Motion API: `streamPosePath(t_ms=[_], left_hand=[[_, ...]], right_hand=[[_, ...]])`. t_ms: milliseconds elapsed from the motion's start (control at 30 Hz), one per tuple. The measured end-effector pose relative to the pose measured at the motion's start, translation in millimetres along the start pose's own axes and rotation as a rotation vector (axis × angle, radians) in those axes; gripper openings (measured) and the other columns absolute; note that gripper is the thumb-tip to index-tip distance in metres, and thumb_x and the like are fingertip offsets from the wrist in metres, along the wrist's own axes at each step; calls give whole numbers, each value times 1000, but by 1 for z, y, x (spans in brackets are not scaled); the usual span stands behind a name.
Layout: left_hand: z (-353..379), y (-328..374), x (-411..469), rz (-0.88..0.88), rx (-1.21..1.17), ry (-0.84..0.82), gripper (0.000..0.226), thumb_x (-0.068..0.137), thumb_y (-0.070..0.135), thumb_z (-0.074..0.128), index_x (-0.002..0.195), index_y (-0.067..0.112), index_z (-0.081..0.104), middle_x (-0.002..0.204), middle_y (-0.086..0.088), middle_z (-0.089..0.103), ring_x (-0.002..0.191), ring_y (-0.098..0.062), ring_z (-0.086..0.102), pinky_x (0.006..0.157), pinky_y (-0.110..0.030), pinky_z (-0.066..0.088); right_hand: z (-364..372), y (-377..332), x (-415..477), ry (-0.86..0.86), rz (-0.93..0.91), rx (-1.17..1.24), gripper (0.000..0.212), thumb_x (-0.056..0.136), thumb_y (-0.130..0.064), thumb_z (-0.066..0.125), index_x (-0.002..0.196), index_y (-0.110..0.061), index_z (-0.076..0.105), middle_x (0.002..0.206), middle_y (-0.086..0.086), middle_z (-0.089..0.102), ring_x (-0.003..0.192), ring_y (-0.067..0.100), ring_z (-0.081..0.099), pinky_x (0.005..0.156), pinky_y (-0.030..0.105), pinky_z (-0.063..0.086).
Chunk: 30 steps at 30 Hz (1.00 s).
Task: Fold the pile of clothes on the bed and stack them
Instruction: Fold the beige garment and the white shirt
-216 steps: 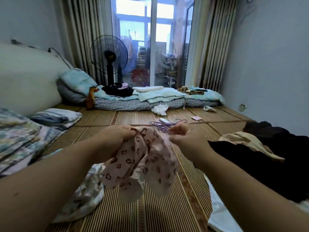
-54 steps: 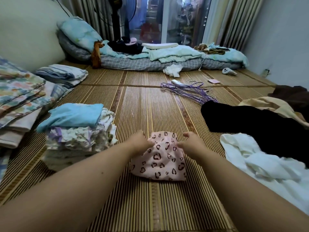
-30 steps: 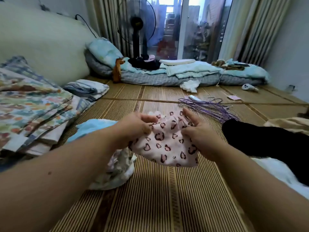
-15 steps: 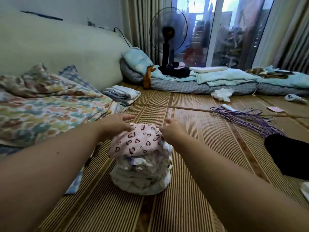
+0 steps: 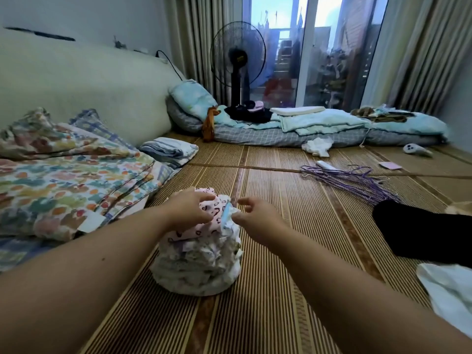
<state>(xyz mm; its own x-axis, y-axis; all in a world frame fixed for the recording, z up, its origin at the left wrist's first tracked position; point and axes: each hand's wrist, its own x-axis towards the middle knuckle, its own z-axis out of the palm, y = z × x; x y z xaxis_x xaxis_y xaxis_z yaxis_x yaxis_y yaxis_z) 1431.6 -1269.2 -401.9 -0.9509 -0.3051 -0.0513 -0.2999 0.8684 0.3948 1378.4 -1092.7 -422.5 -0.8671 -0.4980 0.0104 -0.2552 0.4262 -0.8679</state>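
Observation:
A folded pink garment with dark heart prints (image 5: 204, 227) lies on top of a stack of folded pale patterned clothes (image 5: 196, 267) standing on the striped bed mat (image 5: 268, 302). My left hand (image 5: 189, 210) rests on the pink garment and presses it down with spread fingers. Just right of the stack's top, my right hand (image 5: 258, 217) has loosely curled fingers. Its thumb touches a light-blue cloth edge (image 5: 226, 215) that sticks out under the pink garment. Unfolded clothes lie at the right: a black garment (image 5: 421, 231) and a white one (image 5: 449, 290).
Folded floral bedding (image 5: 63, 180) lies at the left, with a small striped folded cloth (image 5: 168, 152) behind it. Purple hangers (image 5: 352, 180) are spread on the mat at the right rear. A standing fan (image 5: 237, 60) and a low mattress with blue quilts (image 5: 306, 123) are at the back.
The pink heart garment went from the mat, up in both hands, onto the stack at the left. Since half a second ago my left hand has pressed down on it and my right hand has stayed at its right edge.

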Motion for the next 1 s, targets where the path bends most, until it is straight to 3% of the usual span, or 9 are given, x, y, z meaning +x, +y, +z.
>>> streamPosePath(t_ms=[67,100,200,267,433,700,833,1000], left_hand=[[4,25,-8,55,4,54,62,85,37,65,142,38,41,156,-7,27,144,-27,22,114,-45,25],[8,38,-13,96,-42,55,63,85,37,66,142,39,39,156,-5,27,144,-24,21,115,-46,24],[18,84,-27,193,-160,-12,67,84,38,67,143,41,34,155,5,30,143,-16,23,116,-46,25],[18,113,-37,240,-182,-49,68,84,37,66,144,40,33,154,9,31,143,-11,22,117,-43,23],[-23,187,-55,277,-243,-106,66,83,35,68,141,39,38,146,11,41,136,-9,33,111,-35,31],[-148,301,-106,366,-216,-230,57,83,37,68,136,37,47,138,11,49,125,-7,42,103,-31,36],[-192,347,-144,444,-240,-285,52,85,34,67,134,34,50,135,10,50,115,-2,43,90,-21,34],[-210,385,-186,513,-263,-366,45,87,27,65,130,29,57,118,8,62,96,-1,52,81,-22,46]], right_hand=[[-16,4,-15,12,-55,-79,53,87,-22,66,137,-27,48,134,-1,54,81,4,57,64,21,54],[-24,5,-23,7,-71,-103,55,87,-24,66,138,-30,46,136,-2,53,89,4,58,66,18,51],[-54,6,-48,0,-48,-175,61,87,-34,65,142,-35,38,143,-7,45,124,12,50,97,35,50],[-75,2,-63,0,-15,-207,63,87,-35,64,143,-35,34,145,-10,43,129,10,45,104,38,46],[-150,-34,-98,38,92,-247,60,88,-38,63,142,-33,39,142,-9,46,124,8,48,103,34,45],[-266,-156,-170,88,169,-272,54,86,-36,63,137,-29,50,134,-6,54,118,12,53,101,30,44],[-297,-203,-220,110,206,-246,56,84,-32,63,138,-28,49,137,-4,53,121,13,53,103,35,45],[-319,-228,-274,177,244,-257,54,83,-30,64,135,-28,51,132,-3,56,115,15,55,92,28,46]])
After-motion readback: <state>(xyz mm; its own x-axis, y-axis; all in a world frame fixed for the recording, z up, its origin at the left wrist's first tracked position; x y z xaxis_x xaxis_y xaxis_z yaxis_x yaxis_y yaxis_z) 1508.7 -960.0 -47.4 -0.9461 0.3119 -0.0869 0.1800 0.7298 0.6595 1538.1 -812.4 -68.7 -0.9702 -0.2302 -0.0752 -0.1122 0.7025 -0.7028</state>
